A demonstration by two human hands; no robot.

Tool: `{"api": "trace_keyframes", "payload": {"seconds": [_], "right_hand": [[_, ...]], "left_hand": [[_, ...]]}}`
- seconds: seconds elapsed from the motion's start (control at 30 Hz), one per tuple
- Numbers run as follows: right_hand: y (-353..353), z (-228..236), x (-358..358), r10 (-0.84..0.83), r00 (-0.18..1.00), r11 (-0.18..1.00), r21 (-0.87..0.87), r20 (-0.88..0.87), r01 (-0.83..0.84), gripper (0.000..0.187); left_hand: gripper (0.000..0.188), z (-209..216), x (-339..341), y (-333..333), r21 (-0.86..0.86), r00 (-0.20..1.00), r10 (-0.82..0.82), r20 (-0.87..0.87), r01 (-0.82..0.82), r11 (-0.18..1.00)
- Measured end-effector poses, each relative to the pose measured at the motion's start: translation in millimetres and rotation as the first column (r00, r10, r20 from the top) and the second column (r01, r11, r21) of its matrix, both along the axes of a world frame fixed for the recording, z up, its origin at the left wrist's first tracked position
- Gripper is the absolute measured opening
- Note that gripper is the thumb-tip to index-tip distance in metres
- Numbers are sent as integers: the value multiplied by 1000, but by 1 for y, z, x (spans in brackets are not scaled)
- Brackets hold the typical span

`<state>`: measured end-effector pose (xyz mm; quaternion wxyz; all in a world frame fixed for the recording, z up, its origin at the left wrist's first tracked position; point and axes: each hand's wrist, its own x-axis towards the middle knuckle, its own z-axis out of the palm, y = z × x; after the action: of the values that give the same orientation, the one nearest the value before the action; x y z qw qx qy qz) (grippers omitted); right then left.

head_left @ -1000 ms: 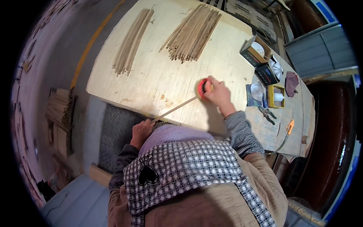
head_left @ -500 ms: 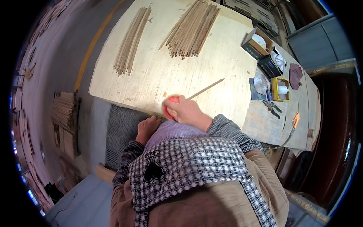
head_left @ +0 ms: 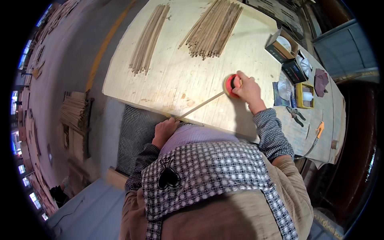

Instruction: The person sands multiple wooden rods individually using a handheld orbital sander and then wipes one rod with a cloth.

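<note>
At the table's near edge my left hand [head_left: 166,131] is closed on the near end of a thin wooden stick [head_left: 202,105]. The stick slants away to the right over the pale wooden tabletop [head_left: 176,86]. My right hand [head_left: 249,93] grips a round red hand pad [head_left: 229,85] with a dark centre and a yellowish rim. This pad sits over the far end of the stick and hides its tip. Farther back lie a large bundle of similar sticks [head_left: 212,30] and a smaller, narrower bundle [head_left: 149,40].
To the right are opened dark boxes [head_left: 295,70] with white contents, a yellow tray [head_left: 305,96] holding a white bottle, pliers [head_left: 296,115] and an orange-handled tool [head_left: 320,129]. A dark cloth [head_left: 321,82] lies behind them. More sticks [head_left: 74,108] stand stacked left of the table.
My right hand has moved right and away from my body with the red pad, from beside my left hand to the stick's far end. The left hand keeps its hold.
</note>
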<state>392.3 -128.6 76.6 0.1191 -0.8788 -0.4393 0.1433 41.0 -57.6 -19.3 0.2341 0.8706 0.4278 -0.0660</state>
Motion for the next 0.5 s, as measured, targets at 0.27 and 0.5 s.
{"api": "trace_keyframes", "payload": {"seconds": [0.27,0.5], "right_hand": [[12,0,-126,585,801,801,247,-128,-546,38],[0,11,-78,293,943,952,137,-161,-272,49]], "left_hand": [[32,5,3,4,-9,1000,-6,7,7,1000],[34,5,-2,3,-32,1000,18,-9,-18,999]]}}
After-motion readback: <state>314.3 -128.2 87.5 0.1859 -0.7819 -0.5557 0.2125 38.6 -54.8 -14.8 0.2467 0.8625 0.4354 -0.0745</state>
